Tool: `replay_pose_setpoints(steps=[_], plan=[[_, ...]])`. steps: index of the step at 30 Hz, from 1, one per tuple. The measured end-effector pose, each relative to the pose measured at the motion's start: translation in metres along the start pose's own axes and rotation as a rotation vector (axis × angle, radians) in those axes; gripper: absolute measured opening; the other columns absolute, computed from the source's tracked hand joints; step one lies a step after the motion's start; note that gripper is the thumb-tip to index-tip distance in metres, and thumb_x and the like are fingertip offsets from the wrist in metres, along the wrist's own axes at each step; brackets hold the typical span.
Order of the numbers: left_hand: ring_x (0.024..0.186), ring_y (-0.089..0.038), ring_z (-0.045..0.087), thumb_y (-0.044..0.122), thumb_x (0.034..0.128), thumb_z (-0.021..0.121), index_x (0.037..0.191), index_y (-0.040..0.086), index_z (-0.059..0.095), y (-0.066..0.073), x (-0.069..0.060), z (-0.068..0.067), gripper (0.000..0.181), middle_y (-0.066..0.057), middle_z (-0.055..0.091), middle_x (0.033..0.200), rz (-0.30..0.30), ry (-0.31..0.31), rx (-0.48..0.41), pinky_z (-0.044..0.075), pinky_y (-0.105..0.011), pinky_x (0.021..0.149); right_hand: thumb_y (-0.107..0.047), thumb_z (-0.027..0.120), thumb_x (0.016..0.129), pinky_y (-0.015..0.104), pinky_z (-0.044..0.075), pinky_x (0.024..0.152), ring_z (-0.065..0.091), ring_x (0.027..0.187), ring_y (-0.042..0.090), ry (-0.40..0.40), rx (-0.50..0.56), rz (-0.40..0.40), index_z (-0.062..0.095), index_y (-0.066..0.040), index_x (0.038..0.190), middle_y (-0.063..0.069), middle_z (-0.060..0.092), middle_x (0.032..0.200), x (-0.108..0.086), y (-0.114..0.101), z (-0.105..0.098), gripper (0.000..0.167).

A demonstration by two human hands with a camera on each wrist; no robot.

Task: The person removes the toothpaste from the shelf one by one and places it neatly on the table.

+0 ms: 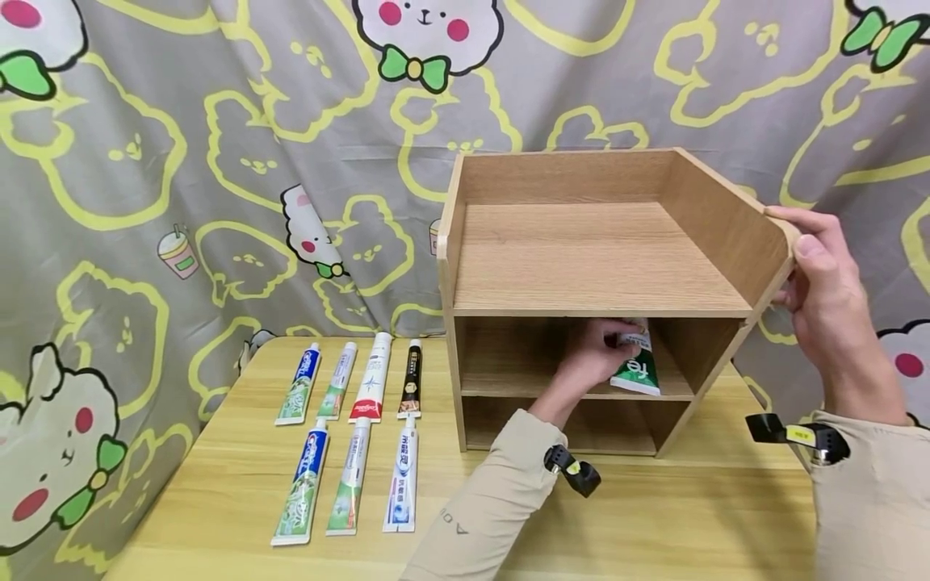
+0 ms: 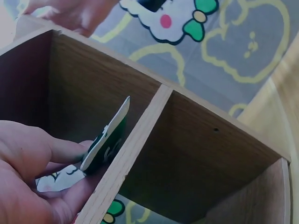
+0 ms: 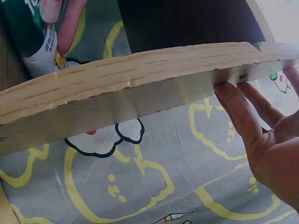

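A green and white toothpaste tube [image 1: 638, 367] is in the middle compartment of a wooden shelf [image 1: 574, 313], near its right side, lower end at the front edge. My left hand [image 1: 597, 351] reaches in and holds it between thumb and fingers; the left wrist view shows the flat end of the tube [image 2: 108, 137] beside the dividing board [image 2: 128, 156]. My right hand [image 1: 824, 278] grips the upper front edge of the right side panel, thumb at the front. In the right wrist view, fingertips [image 3: 226, 88] touch the panel's outer face.
Several toothpaste tubes lie in two rows left of the shelf, among them a red and white tube [image 1: 372, 378], a black tube [image 1: 412, 379] and a blue and green tube [image 1: 301, 484]. They rest on a wooden table [image 1: 218, 492]. A patterned grey curtain [image 1: 305, 105] hangs behind.
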State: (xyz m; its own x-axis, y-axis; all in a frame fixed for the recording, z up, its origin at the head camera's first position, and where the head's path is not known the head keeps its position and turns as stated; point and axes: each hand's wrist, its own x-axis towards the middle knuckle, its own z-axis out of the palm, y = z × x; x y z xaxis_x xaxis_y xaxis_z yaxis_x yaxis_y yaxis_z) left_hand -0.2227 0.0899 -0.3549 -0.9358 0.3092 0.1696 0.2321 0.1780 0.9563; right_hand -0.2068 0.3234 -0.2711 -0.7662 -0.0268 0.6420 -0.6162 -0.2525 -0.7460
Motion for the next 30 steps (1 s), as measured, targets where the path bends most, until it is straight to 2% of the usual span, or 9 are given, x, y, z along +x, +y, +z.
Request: replay_pose_setpoints(steps=[5,9,12,16,24,28,30], plan=[[0.069,-0.004,0.054,-0.004,0.0928,0.071,0.119,0.0,0.075,-0.003,-0.002,-0.005,0.027,-0.009,0.07,0.099,-0.042,-0.035,-0.106,0.045,-0.015,0.056,-0.009,0.04,0.106,0.03,0.017,0.041,0.046,0.076,0.02,0.003,0.011,0.004,0.051,-0.003,0.142,0.013,0.047,0.119,0.0,-0.001,0.001,0.038],[0.07,-0.006,0.056,-0.003,0.0947,0.069,0.12,0.003,0.076,-0.006,-0.003,-0.006,0.027,-0.007,0.069,0.095,-0.066,-0.036,-0.115,0.046,-0.017,0.056,-0.009,0.04,0.107,0.019,0.037,0.042,0.05,0.079,0.02,0.006,0.007,0.02,0.051,-0.004,0.143,0.013,0.047,0.121,0.0,-0.001,0.003,0.038],[0.069,-0.007,0.058,-0.003,0.0947,0.069,0.119,0.005,0.077,-0.007,-0.005,-0.006,0.027,-0.004,0.068,0.091,-0.081,-0.029,-0.137,0.049,-0.017,0.057,-0.009,0.04,0.107,0.019,0.049,0.049,0.053,0.082,0.02,-0.001,0.023,0.02,0.05,-0.003,0.144,0.014,0.048,0.123,0.0,0.0,0.002,0.038],[0.065,-0.008,0.06,-0.004,0.0933,0.07,0.117,0.006,0.078,-0.007,-0.009,-0.008,0.027,-0.002,0.068,0.086,-0.087,-0.04,-0.179,0.051,-0.019,0.056,-0.009,0.041,0.106,0.019,0.048,0.048,0.053,0.081,0.021,-0.004,0.032,-0.002,0.049,-0.001,0.143,0.015,0.048,0.122,0.0,-0.001,0.002,0.039],[0.071,-0.01,0.065,-0.003,0.0928,0.072,0.116,0.008,0.079,-0.006,-0.024,-0.014,0.027,-0.003,0.07,0.09,-0.098,-0.057,-0.226,0.056,-0.023,0.06,-0.014,0.048,0.105,0.023,0.028,0.039,0.048,0.075,0.02,0.071,-0.03,-0.005,0.049,0.002,0.144,0.016,0.048,0.118,0.0,-0.003,0.009,0.041],[0.076,-0.01,0.065,-0.003,0.093,0.071,0.118,0.006,0.078,-0.006,-0.033,-0.017,0.028,-0.007,0.071,0.097,-0.058,-0.065,-0.23,0.058,-0.024,0.064,-0.013,0.047,0.105,0.028,0.019,0.04,0.045,0.074,0.02,0.08,-0.037,-0.003,0.05,0.001,0.143,0.016,0.048,0.117,0.0,-0.003,0.008,0.041],[0.077,-0.008,0.065,-0.003,0.0926,0.072,0.118,0.006,0.078,-0.007,-0.038,-0.019,0.028,-0.007,0.072,0.098,-0.036,-0.064,-0.232,0.058,-0.023,0.065,-0.012,0.045,0.105,0.028,0.022,0.04,0.046,0.076,0.021,0.052,-0.025,-0.001,0.051,-0.001,0.143,0.015,0.047,0.119,0.0,-0.002,0.006,0.04]])
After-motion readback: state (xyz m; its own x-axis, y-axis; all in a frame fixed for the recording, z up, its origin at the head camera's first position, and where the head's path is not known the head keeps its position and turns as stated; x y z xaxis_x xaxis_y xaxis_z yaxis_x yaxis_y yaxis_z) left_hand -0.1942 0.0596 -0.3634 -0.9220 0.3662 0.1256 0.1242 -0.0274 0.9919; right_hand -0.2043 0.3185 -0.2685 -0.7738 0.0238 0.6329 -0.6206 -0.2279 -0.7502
